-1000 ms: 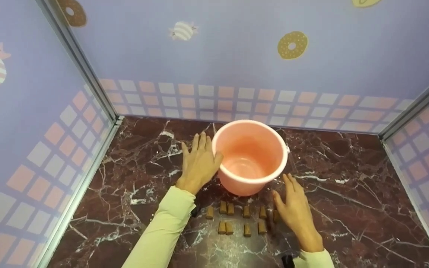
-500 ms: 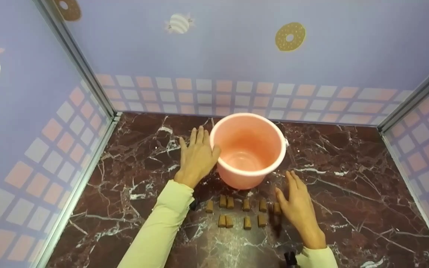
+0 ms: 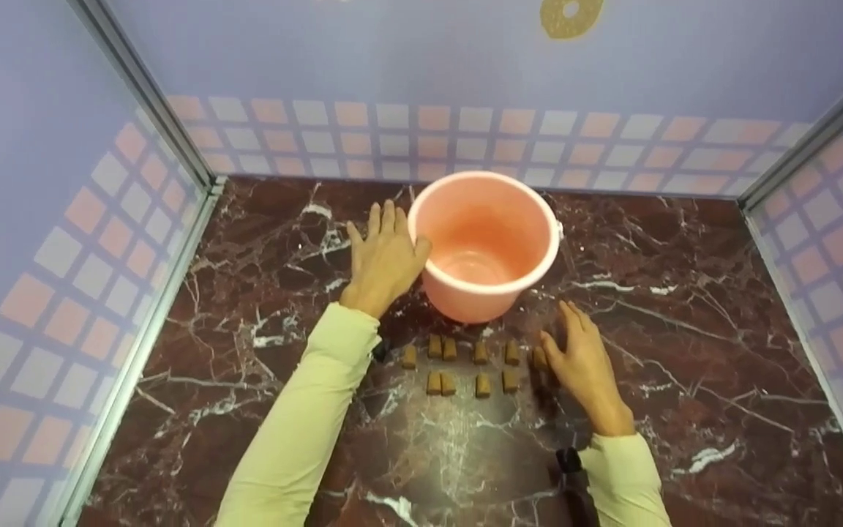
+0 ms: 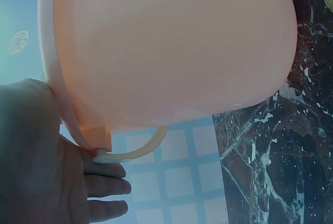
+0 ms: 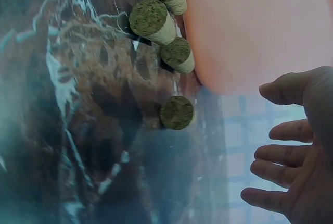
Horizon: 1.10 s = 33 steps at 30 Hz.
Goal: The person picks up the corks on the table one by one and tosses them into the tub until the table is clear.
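A peach-pink bucket (image 3: 476,293) with a white rim stands upright on the dark marbled surface. At its left side is my left hand (image 3: 381,260), thumb over the rim and fingers straight. In the left wrist view the fingers of the left hand (image 4: 57,166) extend below the bucket's handle (image 4: 140,151), while the thumb is hidden behind the rim. My right hand (image 3: 586,369) hovers right of several small tapered cork stoppers (image 3: 481,353), nearest the rightmost cork (image 3: 540,359). The right wrist view shows the right hand (image 5: 296,156) with spread fingers, apart from that cork (image 5: 177,113).
The corks lie in two rough rows in front of the bucket. A purple patterned back wall (image 3: 465,139) rises close behind it. Side panels stand at the left (image 3: 92,278) and right (image 3: 817,227).
The head view tilts down, so everything appears higher. My right hand shifts slightly right, uncovering more of the rightmost cork. The left hand and the bucket stay together.
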{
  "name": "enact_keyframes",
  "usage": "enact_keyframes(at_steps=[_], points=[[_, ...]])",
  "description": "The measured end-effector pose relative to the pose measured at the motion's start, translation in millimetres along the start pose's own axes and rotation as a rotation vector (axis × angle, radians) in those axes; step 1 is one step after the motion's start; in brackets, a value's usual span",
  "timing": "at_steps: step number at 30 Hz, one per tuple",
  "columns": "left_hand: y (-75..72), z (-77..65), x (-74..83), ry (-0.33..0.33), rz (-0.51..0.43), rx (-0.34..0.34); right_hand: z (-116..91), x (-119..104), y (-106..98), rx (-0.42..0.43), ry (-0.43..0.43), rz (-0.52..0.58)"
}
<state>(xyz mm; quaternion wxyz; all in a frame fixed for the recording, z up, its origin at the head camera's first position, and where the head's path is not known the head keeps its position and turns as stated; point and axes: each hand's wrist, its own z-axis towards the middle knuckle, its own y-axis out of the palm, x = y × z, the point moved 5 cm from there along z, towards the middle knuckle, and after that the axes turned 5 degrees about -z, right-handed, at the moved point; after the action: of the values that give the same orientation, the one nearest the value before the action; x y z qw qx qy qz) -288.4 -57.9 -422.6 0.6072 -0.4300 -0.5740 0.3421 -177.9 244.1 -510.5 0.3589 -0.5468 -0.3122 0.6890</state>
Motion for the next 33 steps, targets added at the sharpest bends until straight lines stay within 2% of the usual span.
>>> enact_keyframes(at_steps=[7, 15, 21, 33], points=[[-2.4, 1.5, -4.1, -0.003, -0.016, 0.005, -10, 21, 10, -0.047, 0.089, 0.049], [0.8, 1.2, -0.9, -0.001, -0.027, 0.002, -24, 28, 13, -0.087, 0.134, 0.044], [0.3, 1.6, 1.2, -0.006, -0.027, 0.024, -24, 26, 16, -0.067, 0.121, 0.01], [0.9, 0.3, 2.5, -0.006, -0.008, 0.01, -22, 15, 26, -0.021, 0.057, -0.01]])
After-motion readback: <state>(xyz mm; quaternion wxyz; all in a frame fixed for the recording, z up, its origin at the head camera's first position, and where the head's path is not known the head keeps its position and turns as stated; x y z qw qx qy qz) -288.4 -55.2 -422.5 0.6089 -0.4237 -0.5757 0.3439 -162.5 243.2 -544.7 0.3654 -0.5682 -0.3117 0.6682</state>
